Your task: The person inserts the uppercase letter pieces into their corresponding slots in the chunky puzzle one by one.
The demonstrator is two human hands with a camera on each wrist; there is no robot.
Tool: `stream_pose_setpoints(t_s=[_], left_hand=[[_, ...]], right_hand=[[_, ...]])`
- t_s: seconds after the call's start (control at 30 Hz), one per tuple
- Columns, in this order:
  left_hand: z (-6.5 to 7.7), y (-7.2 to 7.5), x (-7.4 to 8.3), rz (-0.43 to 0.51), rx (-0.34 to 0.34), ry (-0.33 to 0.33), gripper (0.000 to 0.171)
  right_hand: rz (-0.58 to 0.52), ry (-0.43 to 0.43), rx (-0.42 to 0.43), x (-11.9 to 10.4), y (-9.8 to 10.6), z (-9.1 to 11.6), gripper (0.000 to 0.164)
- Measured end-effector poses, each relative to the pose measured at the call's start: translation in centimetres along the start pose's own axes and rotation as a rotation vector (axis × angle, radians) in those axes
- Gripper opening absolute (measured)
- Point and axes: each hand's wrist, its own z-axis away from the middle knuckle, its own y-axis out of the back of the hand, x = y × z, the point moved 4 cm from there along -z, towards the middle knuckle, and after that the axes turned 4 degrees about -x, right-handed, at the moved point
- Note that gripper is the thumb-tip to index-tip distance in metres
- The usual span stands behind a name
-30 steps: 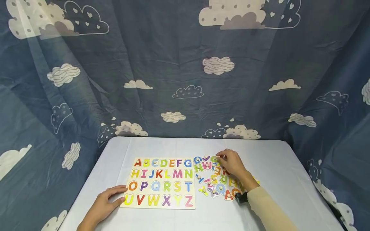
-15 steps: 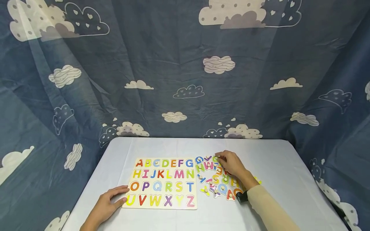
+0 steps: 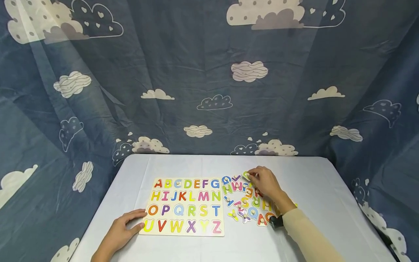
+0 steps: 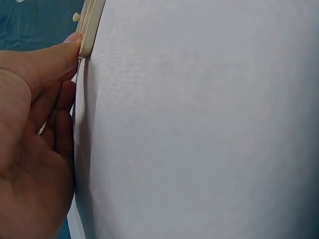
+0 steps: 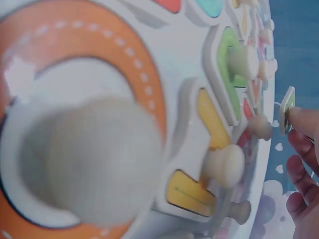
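In the head view a wooden alphabet board (image 3: 181, 217) lies left of centre on the table. My left hand (image 3: 115, 233) rests at its left side, thumb and index fingertip on the edge; the left wrist view has the thumb against the board's corner (image 4: 88, 42). To the right of the board, my right hand (image 3: 266, 185) pinches a green letter piece (image 3: 245, 176) between thumb and fingers at the back of the pile. In the right wrist view that green piece (image 5: 286, 112) stands tilted above the other pieces, its letter partly covered by the fingers.
Several loose knobbed letters lie beside the board, among them a red A (image 3: 261, 219), a light-blue Q (image 3: 253, 212) and a pink W (image 3: 237, 186). Knobs show on the A, B and C in the board's top row. A cloud-patterned curtain (image 3: 183, 72) hangs behind the white table (image 3: 183, 165).
My right hand has tilted and raised the green letter piece slightly, away from the pile. My left hand stays at the board's edge.
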Motion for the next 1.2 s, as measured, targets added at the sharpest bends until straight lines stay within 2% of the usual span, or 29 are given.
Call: stream_pose_setpoints(t_s=[0.23, 0.47, 0.9, 1.2], left_hand=[[0.1, 0.1, -0.1, 0.03, -0.008, -0.001, 0.036], [0.0, 0.2, -0.2, 0.053, -0.014, -0.007, 0.037], [-0.2, 0.1, 0.0, 0.146, -0.033, 0.049, 0.036], [-0.3, 0.1, -0.1, 0.12, -0.02, 0.048, 0.035]], right_hand=[[-0.008, -0.022, 0.035, -0.6, 0.4, -0.5, 0.025], [-0.068, 0.032, 0.071, -3.5, -0.2, -1.1, 0.025], [-0.153, 0.07, 0.029, -10.6, -5.0, -2.5, 0.021], [-0.166, 0.13, 0.015, -14.1, -7.8, -3.0, 0.02]])
